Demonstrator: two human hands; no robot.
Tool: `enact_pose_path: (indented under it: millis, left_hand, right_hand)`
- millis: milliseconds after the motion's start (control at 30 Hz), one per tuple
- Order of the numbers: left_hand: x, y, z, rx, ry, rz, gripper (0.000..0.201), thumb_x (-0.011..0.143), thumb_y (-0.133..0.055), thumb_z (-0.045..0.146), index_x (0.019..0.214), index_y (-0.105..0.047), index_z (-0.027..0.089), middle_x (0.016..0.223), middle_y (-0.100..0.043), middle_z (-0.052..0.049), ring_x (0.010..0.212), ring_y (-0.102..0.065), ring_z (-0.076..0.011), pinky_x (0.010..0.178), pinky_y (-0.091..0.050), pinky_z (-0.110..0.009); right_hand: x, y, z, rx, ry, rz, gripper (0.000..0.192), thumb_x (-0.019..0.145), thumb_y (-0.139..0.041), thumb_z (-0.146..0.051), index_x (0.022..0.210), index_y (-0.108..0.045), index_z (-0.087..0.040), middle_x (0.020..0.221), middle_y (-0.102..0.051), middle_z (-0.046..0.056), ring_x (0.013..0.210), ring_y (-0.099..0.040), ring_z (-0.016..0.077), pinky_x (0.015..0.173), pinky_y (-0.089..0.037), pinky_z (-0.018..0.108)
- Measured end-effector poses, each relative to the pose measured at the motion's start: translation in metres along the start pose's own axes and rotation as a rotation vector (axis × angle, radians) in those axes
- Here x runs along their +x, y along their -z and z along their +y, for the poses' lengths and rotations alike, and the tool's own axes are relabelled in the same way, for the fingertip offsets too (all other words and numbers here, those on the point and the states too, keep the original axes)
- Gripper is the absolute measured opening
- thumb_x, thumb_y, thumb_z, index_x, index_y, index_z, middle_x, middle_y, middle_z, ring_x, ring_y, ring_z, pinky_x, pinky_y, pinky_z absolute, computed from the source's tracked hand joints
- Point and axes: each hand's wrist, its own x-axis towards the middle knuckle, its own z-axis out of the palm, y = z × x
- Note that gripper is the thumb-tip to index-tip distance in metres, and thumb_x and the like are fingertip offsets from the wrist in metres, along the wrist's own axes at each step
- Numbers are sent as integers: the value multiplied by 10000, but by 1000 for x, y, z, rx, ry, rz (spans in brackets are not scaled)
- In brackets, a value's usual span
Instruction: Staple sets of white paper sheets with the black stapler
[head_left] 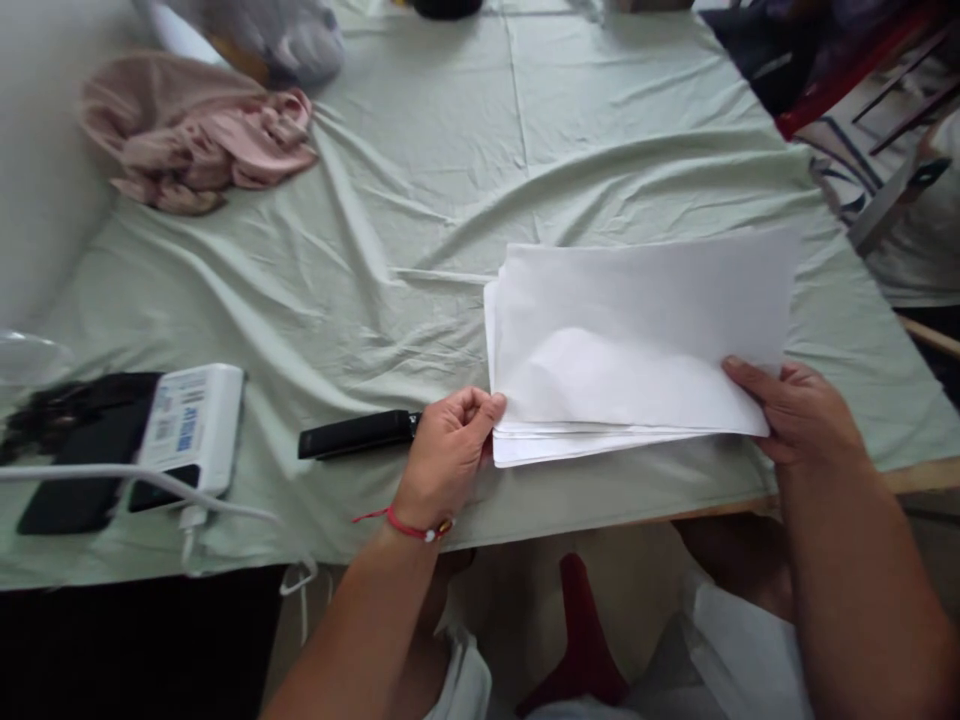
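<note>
Head view shows both hands on a stack of paper (637, 340) lying near the front edge of a table draped in a pale green cloth (420, 180). Left hand (450, 450) is curled at the stack's near left corner, thumb and fingers pressed together on the sheet edges, though whether it pinches one sheet or several is hard to tell from this angle. Right hand (799, 410) grips the near right corner, thumb on top, fingers underneath and hidden, lifting the top sheets a little so they fan from the lower ones. Stack's long axis runs left to right, spanning from one grip to the other and stretching away from both toward the far side of the table; neither hand is clearly nearer. Just left of the left grip lies a black stapler (356, 434), almost touching the knuckles. Farther left sit a white box (195, 420) with a cable (135, 478), and well beyond, a pink garment (195, 140).
</note>
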Motion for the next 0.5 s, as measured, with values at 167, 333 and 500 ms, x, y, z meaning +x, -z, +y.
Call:
enact_pose_path:
  millis: [167,333,500]
  left_hand:
    - [2,0,-1,-88,-29,16,481,713,-917,588,729,-649,189,556,-525,65,452,-399,-60,403,-303,-190]
    - [3,0,2,-34,-16,1,461,667,-958,529,712,-662,178,514,-508,70,421,-371,-53,388,-252,-193]
    - [5,-1,-2,-75,-37,-5,508,725,-919,588,662,-607,191,542,-495,63,460,-388,-66,417,-294,-210]
  right_hand:
    - [-2,-3,0,27,3,11,488,350,-1093,-339,709,-810,-169,702,-784,-1,531,-652,103,465,-545,169]
    - [-1,-2,2,26,27,-5,420,431,-1073,-316,727,-805,-185,678,-763,-17,549,-651,113,512,-565,194]
    - [-2,-3,0,42,63,37,383,434,-1048,-255,724,-804,-201,716,-777,-9,572,-646,118,514,-549,196]
